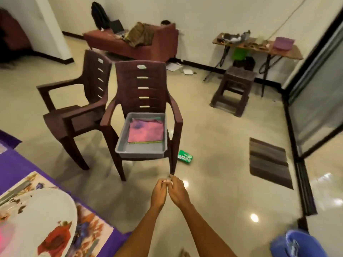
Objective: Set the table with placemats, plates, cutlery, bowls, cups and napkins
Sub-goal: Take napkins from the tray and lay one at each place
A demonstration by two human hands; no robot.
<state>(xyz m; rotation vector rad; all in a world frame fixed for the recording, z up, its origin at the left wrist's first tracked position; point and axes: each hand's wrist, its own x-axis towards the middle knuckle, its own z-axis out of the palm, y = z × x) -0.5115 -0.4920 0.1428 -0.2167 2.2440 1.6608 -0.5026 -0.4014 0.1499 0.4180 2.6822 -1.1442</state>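
Hands meet mid-air over the floor, in front of the chair (144,101). Left hand (159,191) and right hand (177,190) have fingertips curled and touching each other; can't tell if they pinch anything, too blurred. Grey tray (122,145) sits on the chair seat with a folded pink cloth (146,129) inside. Table (13,164), purple cover, at lower left: white plate (46,206) on a floral placemat (92,225). Green packet (185,156) on the floor beside the chair leg.

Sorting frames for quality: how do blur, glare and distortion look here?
Head view: motion blur smears the white plate and grey tray; ceiling lights glare off the glossy floor; wide-angle bending curves the glass door frame.
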